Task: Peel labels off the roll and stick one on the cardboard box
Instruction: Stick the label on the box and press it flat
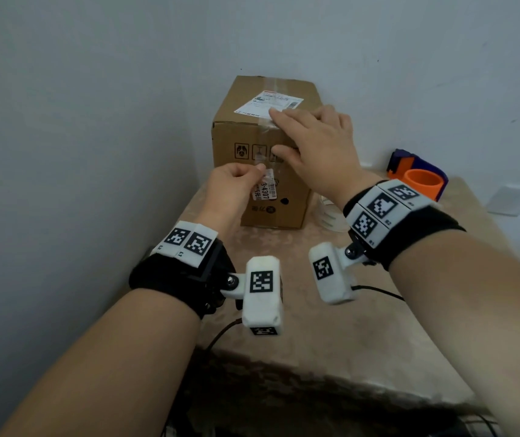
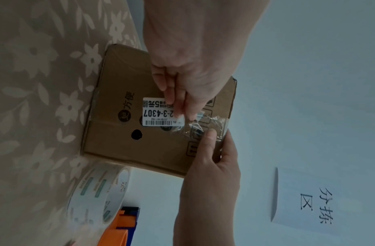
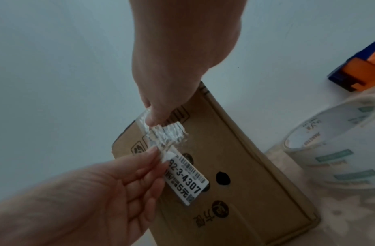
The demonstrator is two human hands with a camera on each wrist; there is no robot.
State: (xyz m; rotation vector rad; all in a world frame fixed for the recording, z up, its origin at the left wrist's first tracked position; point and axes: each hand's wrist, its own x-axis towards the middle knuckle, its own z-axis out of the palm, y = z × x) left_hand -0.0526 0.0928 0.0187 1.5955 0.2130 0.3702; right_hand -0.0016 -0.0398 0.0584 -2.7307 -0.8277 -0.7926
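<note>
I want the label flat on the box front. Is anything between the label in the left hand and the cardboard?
Yes. A crumpled strip of clear tape bunches at the label's upper end, between it and the box front. The left hand pinches the label's top, and the right hand's thumb presses the tape there.

A small white barcode label (image 2: pixel 159 111) on the front face of the brown cardboard box (image 2: pixel 123 143) read "2-3-4307" and "5元". Printed on the cardboard beside it were the characters "方便" (image 2: pixel 129 101) next to a round black logo. A white paper sign (image 2: pixel 308 204) on the wall carried handwritten "分拣区".
</note>
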